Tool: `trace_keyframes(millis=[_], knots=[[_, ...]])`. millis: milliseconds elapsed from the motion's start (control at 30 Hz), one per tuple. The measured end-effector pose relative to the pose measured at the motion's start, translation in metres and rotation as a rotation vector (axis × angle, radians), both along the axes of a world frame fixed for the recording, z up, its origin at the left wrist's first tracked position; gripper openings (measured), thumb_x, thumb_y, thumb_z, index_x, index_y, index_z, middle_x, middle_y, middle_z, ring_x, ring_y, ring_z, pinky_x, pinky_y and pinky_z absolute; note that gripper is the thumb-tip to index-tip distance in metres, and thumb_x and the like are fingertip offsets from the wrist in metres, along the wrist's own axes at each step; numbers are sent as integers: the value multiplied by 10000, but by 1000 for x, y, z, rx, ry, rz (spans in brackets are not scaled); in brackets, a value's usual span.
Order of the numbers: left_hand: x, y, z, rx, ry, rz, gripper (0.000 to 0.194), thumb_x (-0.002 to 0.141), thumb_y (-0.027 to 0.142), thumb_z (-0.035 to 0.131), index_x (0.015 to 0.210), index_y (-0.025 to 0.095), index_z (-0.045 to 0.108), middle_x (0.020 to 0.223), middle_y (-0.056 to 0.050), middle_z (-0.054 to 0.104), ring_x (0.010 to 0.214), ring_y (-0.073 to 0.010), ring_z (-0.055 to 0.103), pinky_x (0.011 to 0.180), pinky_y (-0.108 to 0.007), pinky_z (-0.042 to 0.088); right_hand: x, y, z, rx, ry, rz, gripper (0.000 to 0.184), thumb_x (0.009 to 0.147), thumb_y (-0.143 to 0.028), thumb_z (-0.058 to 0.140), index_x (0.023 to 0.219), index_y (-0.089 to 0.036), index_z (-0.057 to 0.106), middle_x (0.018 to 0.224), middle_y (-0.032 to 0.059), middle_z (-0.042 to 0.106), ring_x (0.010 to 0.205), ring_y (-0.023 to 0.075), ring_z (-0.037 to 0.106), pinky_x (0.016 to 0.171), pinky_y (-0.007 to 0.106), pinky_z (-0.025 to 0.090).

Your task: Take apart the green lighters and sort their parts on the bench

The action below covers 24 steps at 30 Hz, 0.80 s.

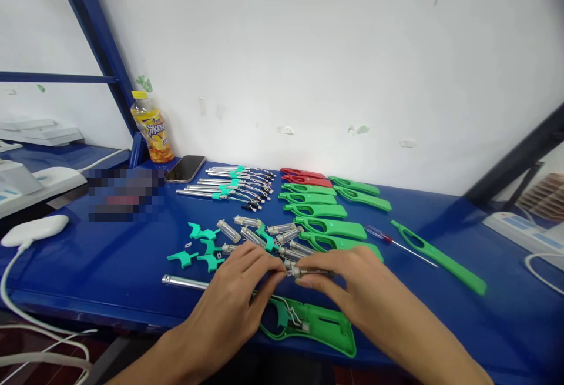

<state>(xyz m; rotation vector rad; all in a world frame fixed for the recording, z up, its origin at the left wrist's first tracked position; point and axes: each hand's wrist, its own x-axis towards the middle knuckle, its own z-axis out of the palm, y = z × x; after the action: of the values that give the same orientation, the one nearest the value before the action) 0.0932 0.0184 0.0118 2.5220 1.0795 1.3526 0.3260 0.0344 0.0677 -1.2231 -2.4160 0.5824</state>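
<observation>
Both our hands are up close together over the near part of the blue table, fingertips almost meeting: our right hand has a small clear tube pinched between thumb and finger, lying roughly sideways, while our left hand curls in at the tube's left end. Whether those left fingertips grip a tiny part or simply steady the end, we can't tell. Just below, at the near edge, sits an open green shell, with white wires running inside it, and a silver rod reaches out on the left, partly hidden behind our left hand. So, we'd judge this as fine fingertip work on the tube's end, with the shell lying open. From here, the move calls for a light, steady pinch, the end lined up squarely, and care not to drag those wires. Beyond our fingers there's a scatter of loose tubes, with teal pieces to the left, green handles farther back, and a screwdriver over on the right.
</observation>
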Motion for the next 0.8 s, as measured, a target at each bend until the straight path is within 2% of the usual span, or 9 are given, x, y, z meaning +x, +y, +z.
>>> trace_keyframes(millis=[333, 500, 800], knots=[[0, 1, 1, 16, 13, 4, 159, 1141, 114, 571, 1077, 225, 665, 942, 11, 747, 866, -181, 664, 833, -304, 541, -2, 3, 2, 4, -43, 4, 135, 1075, -279, 755, 1100, -316, 882, 1047, -31, 906, 899, 294, 858, 774, 374, 566], [0, 1, 1, 16, 26, -2, 157, 1146, 122, 566, 1079, 224, 664, 938, 5, 746, 858, -184, 659, 814, -304, 541, -2, 1, -1, 21, -54, -1, 141, 1082, -323, 745, 1084, -325, 886, 1039, -17, 907, 894, 300, 852, 754, 366, 556], [1, 0, 0, 24, 37, 13, 147, 1186, 212, 551, 1105, 229, 673, 943, 15, 754, 850, -183, 646, 809, -309, 521, 4, 0, 2, -67, -46, -41, 155, 1098, -343, 725, 1120, -341, 878, 1132, -25, 899, 1001, 307, 839, 888, 404, 577]])
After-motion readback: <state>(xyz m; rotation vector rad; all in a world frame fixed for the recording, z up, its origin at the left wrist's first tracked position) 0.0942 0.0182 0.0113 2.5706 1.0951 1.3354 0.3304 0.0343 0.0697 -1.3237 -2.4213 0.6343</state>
